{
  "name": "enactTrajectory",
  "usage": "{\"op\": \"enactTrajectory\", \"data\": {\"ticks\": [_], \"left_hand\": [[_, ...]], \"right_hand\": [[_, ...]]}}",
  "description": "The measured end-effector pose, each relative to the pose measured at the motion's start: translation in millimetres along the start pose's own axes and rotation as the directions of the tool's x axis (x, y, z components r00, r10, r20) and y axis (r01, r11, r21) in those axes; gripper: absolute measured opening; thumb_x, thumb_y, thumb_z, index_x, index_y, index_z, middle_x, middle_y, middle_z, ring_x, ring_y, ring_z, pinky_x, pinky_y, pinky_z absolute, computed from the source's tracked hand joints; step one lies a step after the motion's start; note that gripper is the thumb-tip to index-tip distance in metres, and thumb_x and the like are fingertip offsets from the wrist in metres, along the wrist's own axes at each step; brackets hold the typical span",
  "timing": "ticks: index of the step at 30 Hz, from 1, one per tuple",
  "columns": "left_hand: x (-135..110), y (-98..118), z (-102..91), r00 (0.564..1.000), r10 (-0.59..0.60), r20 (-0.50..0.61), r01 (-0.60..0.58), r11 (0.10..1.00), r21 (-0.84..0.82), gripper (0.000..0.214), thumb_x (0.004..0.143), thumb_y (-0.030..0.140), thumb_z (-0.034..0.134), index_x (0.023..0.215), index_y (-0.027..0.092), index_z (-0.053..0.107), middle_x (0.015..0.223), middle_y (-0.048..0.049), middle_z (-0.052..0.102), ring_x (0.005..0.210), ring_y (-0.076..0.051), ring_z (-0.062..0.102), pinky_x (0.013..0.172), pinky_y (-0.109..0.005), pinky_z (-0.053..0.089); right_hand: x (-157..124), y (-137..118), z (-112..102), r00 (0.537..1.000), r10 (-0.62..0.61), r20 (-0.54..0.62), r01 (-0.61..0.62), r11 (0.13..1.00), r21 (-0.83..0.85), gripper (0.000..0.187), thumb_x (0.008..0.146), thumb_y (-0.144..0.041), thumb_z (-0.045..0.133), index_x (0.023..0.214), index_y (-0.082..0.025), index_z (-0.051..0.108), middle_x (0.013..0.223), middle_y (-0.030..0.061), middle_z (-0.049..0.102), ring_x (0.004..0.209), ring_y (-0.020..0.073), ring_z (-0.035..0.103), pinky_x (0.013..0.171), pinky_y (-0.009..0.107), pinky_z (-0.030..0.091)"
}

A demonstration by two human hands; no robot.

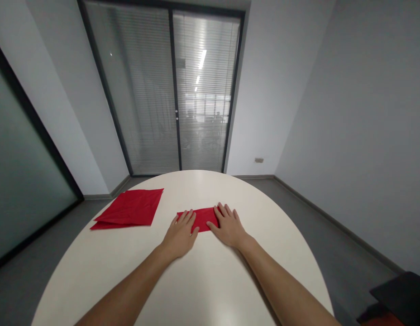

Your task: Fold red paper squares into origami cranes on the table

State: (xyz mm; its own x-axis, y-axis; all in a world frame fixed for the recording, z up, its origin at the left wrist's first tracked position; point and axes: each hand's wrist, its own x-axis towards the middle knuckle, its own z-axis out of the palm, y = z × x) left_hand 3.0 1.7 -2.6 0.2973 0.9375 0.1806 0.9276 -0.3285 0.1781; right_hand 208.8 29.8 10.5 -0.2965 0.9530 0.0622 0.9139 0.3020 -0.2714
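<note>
A small red folded cloth-like sheet (203,218) lies flat on the white round table (203,280), in front of me. My left hand (183,232) rests palm down over its left end, fingers stretched out and slightly apart. Over the right end lies my right hand (227,225), also flat, with its fingers spread and the thumb pointing inward. Both hands cover the ends of the sheet, so only its middle and a bit of the edges show. Neither hand grips anything.
Toward the table's left edge lies a larger red folded piece (131,208), its layers parted at the near left corner. Beyond the table stand glass doors with blinds (149,90). A dark object (402,294) is at the lower right, beside the table.
</note>
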Motion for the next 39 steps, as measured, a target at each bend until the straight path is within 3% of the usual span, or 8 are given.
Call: {"op": "enactTrajectory", "data": {"ticks": [8,14,19,24,27,33,36,39], "left_hand": [[0,-3,-6.5,0.986,0.031,-0.165,-0.033,0.999,-0.009,0.041,0.098,0.04,0.044,0.127,0.02,0.065,0.136,-0.0114,0.063,0.126,-0.03,0.055,0.116,-0.055,0.026],[-1,-1,-10.2,0.977,0.057,-0.208,-0.055,0.998,0.013,0.038,0.097,0.035,0.047,0.124,0.018,0.067,0.127,-0.0124,0.066,0.119,-0.029,0.057,0.114,-0.052,0.03],[-1,1,-13.4,0.972,0.066,-0.227,-0.054,0.997,0.057,0.036,0.097,0.03,0.045,0.121,0.019,0.069,0.116,-0.0133,0.067,0.11,-0.029,0.058,0.107,-0.05,0.036],[-1,-1,-18.4,0.972,0.058,-0.226,-0.055,0.998,0.017,0.034,0.095,0.026,0.047,0.118,0.019,0.07,0.108,-0.0129,0.065,0.107,-0.029,0.057,0.102,-0.048,0.04],[0,-2,-18.2,0.971,0.08,-0.224,-0.085,0.996,-0.014,0.03,0.094,0.024,0.046,0.11,0.017,0.07,0.12,-0.0141,0.064,0.115,-0.029,0.055,0.106,-0.048,0.039],[0,-2,-17.3,0.98,0.114,-0.16,-0.121,0.992,-0.032,0.035,0.096,0.034,0.047,0.119,0.015,0.065,0.129,-0.0144,0.066,0.125,-0.03,0.055,0.112,-0.048,0.036],[-2,-1,-22.3,0.981,0.122,-0.148,-0.131,0.99,-0.048,0.041,0.095,0.043,0.051,0.119,0.014,0.066,0.133,-0.0155,0.064,0.129,-0.032,0.053,0.114,-0.05,0.034],[-4,-1,-27.7,0.98,0.139,-0.145,-0.15,0.986,-0.069,0.042,0.092,0.048,0.055,0.114,0.015,0.068,0.131,-0.0159,0.065,0.129,-0.034,0.053,0.112,-0.05,0.037]], "right_hand": [[8,13,-3,0.977,0.016,-0.213,-0.023,0.999,-0.031,0.047,0.095,-0.039,0.054,0.139,-0.022,0.057,0.159,0.0123,0.036,0.145,0.0341,0.03,0.117,0.055,0.019],[7,9,-13,0.943,-0.066,-0.326,0.08,0.996,0.032,0.026,0.095,-0.029,0.054,0.112,-0.024,0.073,0.129,0.009,0.063,0.119,0.0256,0.053,0.102,0.041,0.038],[3,1,-14,0.922,-0.266,-0.281,0.313,0.94,0.136,0.025,0.095,-0.037,0.057,0.109,-0.025,0.074,0.111,0.0052,0.07,0.104,0.0213,0.06,0.096,0.035,0.042],[0,3,-10,0.891,-0.432,-0.137,0.452,0.873,0.183,0.055,0.083,-0.057,0.068,0.126,-0.021,0.067,0.129,0.0119,0.065,0.121,0.0284,0.057,0.108,0.044,0.036],[0,4,-9,0.888,-0.454,-0.078,0.46,0.865,0.201,0.068,0.078,-0.061,0.072,0.132,-0.021,0.063,0.137,0.0142,0.06,0.128,0.0315,0.052,0.114,0.05,0.029],[-2,3,-17,0.865,-0.494,-0.09,0.501,0.839,0.213,0.045,0.085,-0.05,0.068,0.121,-0.024,0.069,0.129,0.0105,0.067,0.124,0.0291,0.057,0.113,0.052,0.028],[-3,2,-23,0.851,-0.514,-0.108,0.525,0.821,0.225,0.027,0.092,-0.039,0.059,0.111,-0.023,0.072,0.11,0.0066,0.074,0.104,0.0235,0.065,0.107,0.044,0.036],[-3,0,-27,0.866,-0.488,-0.108,0.5,0.836,0.225,0.027,0.098,-0.033,0.05,0.097,-0.021,0.074,0.092,0.0052,0.076,0.087,0.02,0.066,0.102,0.039,0.04]]}}
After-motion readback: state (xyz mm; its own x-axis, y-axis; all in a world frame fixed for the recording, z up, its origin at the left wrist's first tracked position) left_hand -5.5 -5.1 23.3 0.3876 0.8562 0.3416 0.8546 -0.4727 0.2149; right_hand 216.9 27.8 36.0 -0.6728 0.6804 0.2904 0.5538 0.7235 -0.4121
